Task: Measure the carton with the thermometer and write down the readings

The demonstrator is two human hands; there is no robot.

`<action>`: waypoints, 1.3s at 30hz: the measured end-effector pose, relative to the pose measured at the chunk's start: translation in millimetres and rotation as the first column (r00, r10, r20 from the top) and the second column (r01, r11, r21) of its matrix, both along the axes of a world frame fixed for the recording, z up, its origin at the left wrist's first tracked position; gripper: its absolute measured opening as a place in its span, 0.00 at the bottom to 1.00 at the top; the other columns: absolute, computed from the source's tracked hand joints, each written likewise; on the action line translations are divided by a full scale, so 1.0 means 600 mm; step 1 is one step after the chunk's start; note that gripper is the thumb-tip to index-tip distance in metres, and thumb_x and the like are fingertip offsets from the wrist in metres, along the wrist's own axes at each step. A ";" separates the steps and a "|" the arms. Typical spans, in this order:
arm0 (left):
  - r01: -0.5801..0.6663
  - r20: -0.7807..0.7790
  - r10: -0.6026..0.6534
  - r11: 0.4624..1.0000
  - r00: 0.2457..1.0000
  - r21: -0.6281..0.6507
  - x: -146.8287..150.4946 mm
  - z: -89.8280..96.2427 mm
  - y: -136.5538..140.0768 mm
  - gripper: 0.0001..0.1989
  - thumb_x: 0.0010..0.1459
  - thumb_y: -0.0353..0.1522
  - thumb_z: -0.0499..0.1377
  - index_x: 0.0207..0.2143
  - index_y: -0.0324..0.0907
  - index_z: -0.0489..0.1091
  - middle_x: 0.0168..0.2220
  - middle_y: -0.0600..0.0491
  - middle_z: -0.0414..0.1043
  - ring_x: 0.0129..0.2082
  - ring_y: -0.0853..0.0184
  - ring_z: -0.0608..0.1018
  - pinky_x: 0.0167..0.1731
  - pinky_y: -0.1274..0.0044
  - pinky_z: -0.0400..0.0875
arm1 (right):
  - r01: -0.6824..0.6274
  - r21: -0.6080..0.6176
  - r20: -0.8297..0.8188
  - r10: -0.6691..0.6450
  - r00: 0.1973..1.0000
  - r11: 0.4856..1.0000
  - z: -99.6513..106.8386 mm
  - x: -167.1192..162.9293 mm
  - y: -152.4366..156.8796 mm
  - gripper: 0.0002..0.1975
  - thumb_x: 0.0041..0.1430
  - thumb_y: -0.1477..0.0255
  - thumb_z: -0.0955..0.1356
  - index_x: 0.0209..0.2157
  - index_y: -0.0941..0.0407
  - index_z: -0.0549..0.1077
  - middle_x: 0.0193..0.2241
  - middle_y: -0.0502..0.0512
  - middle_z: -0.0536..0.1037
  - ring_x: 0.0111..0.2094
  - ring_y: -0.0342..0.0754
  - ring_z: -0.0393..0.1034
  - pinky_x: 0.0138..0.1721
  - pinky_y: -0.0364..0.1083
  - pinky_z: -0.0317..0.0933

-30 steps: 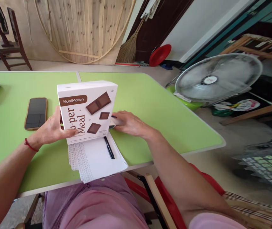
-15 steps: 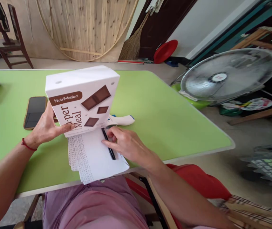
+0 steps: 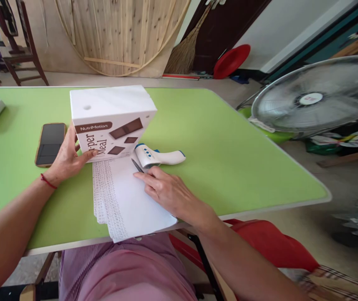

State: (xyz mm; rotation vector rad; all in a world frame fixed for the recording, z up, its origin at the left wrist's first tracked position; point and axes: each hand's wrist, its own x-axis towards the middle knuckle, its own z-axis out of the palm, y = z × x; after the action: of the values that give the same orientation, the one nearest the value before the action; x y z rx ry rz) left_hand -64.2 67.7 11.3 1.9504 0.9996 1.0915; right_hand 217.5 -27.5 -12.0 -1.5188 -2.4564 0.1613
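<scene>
The left grip (image 3: 67, 161) holds the box (image 3: 113, 119) at its left side, thumb on the front panel. The right grip (image 3: 171, 192) appears closed on the pen (image 3: 136, 165), mostly hidden by the hand; earlier, the pen lay on the papers (image 3: 131, 209). The box is at the papers' far end. The thermometer (image 3: 159, 157) lies right of the box on the tabletop (image 3: 244, 167).

From here, the box (image 3: 113, 125) is white with brown print. Left of it, the phone (image 3: 50, 144) is black, cased in tan; right of it, the thermometer (image 3: 160, 157) is white and blue. In front, white papers (image 3: 129, 205) carry grey patterning; the pen (image 3: 137, 165), mostly covered, seems black. Under it, the table (image 3: 235, 159) is green.
</scene>
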 end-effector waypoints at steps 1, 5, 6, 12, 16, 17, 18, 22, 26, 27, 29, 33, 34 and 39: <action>0.022 0.005 -0.022 1.000 1.000 -0.015 0.000 -0.001 0.001 0.33 0.58 0.47 0.66 0.59 0.45 0.60 0.62 0.41 0.61 0.61 0.46 0.68 0.55 0.57 0.73 | -0.026 -0.006 -0.055 0.026 0.998 1.000 0.004 0.004 0.000 0.21 0.63 0.79 0.60 0.50 0.56 0.78 0.32 0.58 0.75 0.27 0.48 0.70 0.29 0.46 0.64; 0.015 -0.050 -0.013 0.999 0.999 0.043 0.006 -0.007 -0.005 0.37 0.57 0.47 0.66 0.63 0.47 0.56 0.66 0.42 0.55 0.66 0.44 0.62 0.63 0.55 0.63 | -0.242 0.027 -0.306 0.239 0.922 0.970 0.045 0.015 -0.001 0.22 0.64 0.79 0.58 0.54 0.56 0.74 0.39 0.59 0.77 0.38 0.50 0.75 0.40 0.49 0.70; -0.018 -0.084 0.024 0.997 0.996 0.076 0.008 -0.010 -0.009 0.41 0.54 0.46 0.68 0.64 0.47 0.53 0.67 0.42 0.52 0.68 0.43 0.58 0.66 0.54 0.58 | -0.290 0.040 -0.336 0.287 0.897 0.956 0.059 0.015 -0.001 0.22 0.63 0.79 0.59 0.55 0.55 0.73 0.42 0.59 0.78 0.41 0.50 0.75 0.43 0.49 0.70; -0.175 -0.180 0.181 0.983 0.967 0.052 0.028 -0.030 -0.032 0.65 0.40 0.37 0.76 0.70 0.45 0.36 0.71 0.38 0.40 0.72 0.38 0.40 0.70 0.49 0.39 | -0.430 0.023 -0.457 0.392 0.798 0.903 0.111 -0.014 0.025 0.09 0.65 0.63 0.67 0.32 0.50 0.74 0.26 0.51 0.75 0.27 0.46 0.68 0.31 0.46 0.65; -0.187 -0.230 0.196 0.981 0.953 0.060 0.030 -0.036 -0.034 0.70 0.36 0.33 0.77 0.70 0.46 0.33 0.71 0.37 0.41 0.72 0.37 0.41 0.70 0.49 0.42 | -0.533 0.030 -0.660 0.417 0.625 0.846 0.083 -0.043 0.057 0.22 0.67 0.50 0.61 0.37 0.52 0.75 0.24 0.50 0.72 0.25 0.45 0.66 0.30 0.46 0.64; -0.194 -0.242 0.205 0.979 0.948 0.067 0.030 -0.036 -0.034 0.70 0.35 0.32 0.77 0.70 0.46 0.33 0.71 0.37 0.41 0.72 0.36 0.42 0.69 0.49 0.44 | -0.534 0.019 -0.719 0.383 0.580 0.845 0.069 -0.049 0.064 0.23 0.68 0.51 0.60 0.41 0.53 0.76 0.26 0.51 0.73 0.27 0.45 0.68 0.32 0.46 0.65; -0.201 -0.254 0.213 0.977 0.944 0.071 0.030 -0.037 -0.033 0.71 0.34 0.31 0.77 0.70 0.46 0.33 0.71 0.37 0.40 0.72 0.36 0.43 0.69 0.49 0.45 | -0.513 -0.001 -0.773 0.325 0.545 0.859 0.055 -0.054 0.069 0.22 0.68 0.53 0.60 0.44 0.54 0.76 0.28 0.52 0.74 0.29 0.46 0.70 0.33 0.47 0.67; -0.222 -0.284 0.228 0.974 0.931 0.054 0.028 -0.041 -0.032 0.69 0.36 0.32 0.76 0.71 0.46 0.32 0.71 0.37 0.41 0.71 0.37 0.47 0.68 0.51 0.50 | -0.249 -0.226 -0.861 -0.074 0.504 0.942 0.001 -0.069 0.075 0.10 0.62 0.67 0.64 0.39 0.56 0.75 0.24 0.50 0.74 0.25 0.43 0.68 0.27 0.44 0.65; -0.245 -0.307 0.250 0.968 0.918 0.055 0.025 -0.044 -0.029 0.67 0.39 0.31 0.75 0.70 0.44 0.32 0.70 0.36 0.44 0.71 0.38 0.50 0.69 0.51 0.50 | -0.091 -0.272 -0.843 -0.191 0.503 0.958 -0.019 -0.076 0.069 0.04 0.52 0.71 0.68 0.32 0.55 0.71 0.20 0.45 0.70 0.19 0.40 0.60 0.19 0.40 0.56; -0.241 -0.316 0.250 0.968 0.915 0.068 0.024 -0.045 -0.029 0.67 0.39 0.31 0.74 0.70 0.44 0.32 0.70 0.36 0.44 0.71 0.38 0.49 0.69 0.51 0.49 | -0.056 -0.254 -0.840 -0.192 0.507 0.966 -0.019 -0.078 0.069 0.04 0.51 0.72 0.68 0.31 0.54 0.70 0.19 0.44 0.69 0.18 0.39 0.59 0.18 0.40 0.55; -0.220 -0.332 0.240 0.971 0.912 0.097 0.022 -0.044 -0.029 0.66 0.40 0.31 0.74 0.70 0.46 0.32 0.70 0.37 0.43 0.72 0.40 0.46 0.69 0.51 0.48 | 0.017 -0.195 -0.836 -0.175 0.520 0.981 -0.018 -0.079 0.071 0.03 0.51 0.72 0.68 0.29 0.53 0.69 0.18 0.43 0.68 0.17 0.39 0.59 0.18 0.40 0.55; -0.193 -0.348 0.224 0.974 0.911 0.122 0.021 -0.042 -0.030 0.64 0.41 0.31 0.74 0.70 0.46 0.33 0.71 0.38 0.42 0.73 0.42 0.44 0.70 0.52 0.47 | 0.063 -0.071 -0.814 -0.094 0.573 0.996 -0.018 -0.081 0.078 0.03 0.53 0.72 0.68 0.27 0.53 0.70 0.18 0.44 0.70 0.18 0.39 0.61 0.19 0.40 0.56; -0.193 -0.348 0.225 0.973 0.910 0.123 0.021 -0.042 -0.030 0.64 0.41 0.31 0.74 0.70 0.45 0.34 0.71 0.38 0.42 0.73 0.42 0.44 0.70 0.52 0.46 | 0.053 -0.056 -0.805 -0.076 0.588 0.997 -0.018 -0.081 0.079 0.03 0.54 0.72 0.68 0.27 0.53 0.70 0.18 0.44 0.70 0.18 0.39 0.61 0.19 0.40 0.56; -0.192 -0.348 0.228 0.972 0.910 0.135 0.023 -0.043 -0.031 0.62 0.41 0.31 0.74 0.69 0.44 0.37 0.70 0.38 0.44 0.73 0.42 0.44 0.70 0.52 0.47 | 0.017 -0.024 -0.758 -0.029 0.652 1.000 -0.020 -0.085 0.077 0.05 0.57 0.71 0.67 0.26 0.54 0.69 0.17 0.43 0.68 0.17 0.38 0.57 0.18 0.40 0.54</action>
State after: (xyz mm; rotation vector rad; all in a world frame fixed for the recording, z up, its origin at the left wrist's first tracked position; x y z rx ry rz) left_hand -50.6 48.9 -14.5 2.2152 1.4047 0.9247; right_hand 166.6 18.7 -23.9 -1.1364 -1.7396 0.6700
